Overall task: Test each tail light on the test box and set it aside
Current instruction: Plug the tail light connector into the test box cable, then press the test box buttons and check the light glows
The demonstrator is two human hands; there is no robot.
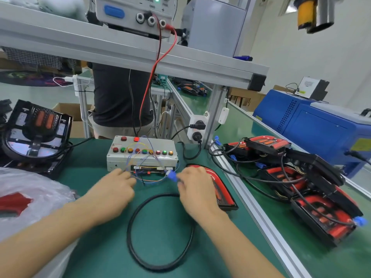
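Left hand (115, 188) rests knuckles-up on the green mat (96, 169), fingers curled at the loose wires (140, 173) by the test box (140, 153) front; whether it pinches one I cannot tell. Just right of it, the right hand (195, 187) pinches the blue connector (172, 175), a short way off the box's socket strip (149, 168). Under and beyond that hand lies the tail light (216, 181), long axis running toward the person, its black cable (144, 205) looping between the wrists. Judged from this, the right hand is nearer the plug-in, which lies up and left of it
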